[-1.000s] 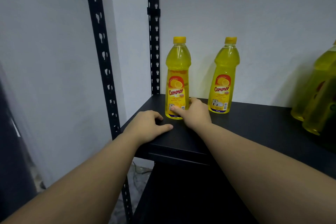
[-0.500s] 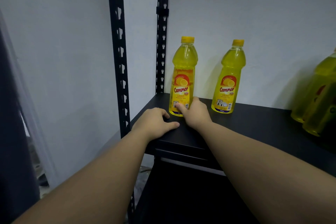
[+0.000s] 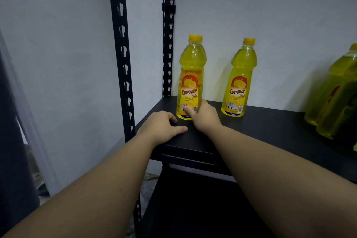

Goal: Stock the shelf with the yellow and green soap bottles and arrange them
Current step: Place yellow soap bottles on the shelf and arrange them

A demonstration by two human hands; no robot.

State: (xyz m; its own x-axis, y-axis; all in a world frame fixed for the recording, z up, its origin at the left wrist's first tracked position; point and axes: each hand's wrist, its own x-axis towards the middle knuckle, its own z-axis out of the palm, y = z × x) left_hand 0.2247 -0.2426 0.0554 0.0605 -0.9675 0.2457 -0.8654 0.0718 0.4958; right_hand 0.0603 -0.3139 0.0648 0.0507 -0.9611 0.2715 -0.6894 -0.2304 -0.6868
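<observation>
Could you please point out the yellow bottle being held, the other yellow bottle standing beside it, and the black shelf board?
held yellow bottle [image 3: 191, 75], head view, on its upper label.
second yellow bottle [image 3: 238, 83], head view, on its label.
black shelf board [image 3: 270, 127], head view, on bare top surface.

Black shelf [image 3: 270, 127]: two upright Cammer lemon bottles [image 3: 191, 77] [image 3: 240, 79] stood at back; more yellow-green bottles [image 3: 336, 94] at rt edge.

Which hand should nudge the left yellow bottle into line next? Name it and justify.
Right. The right hand already grips the left yellow bottle at its base; the left hand rests on the shelf corner.
</observation>
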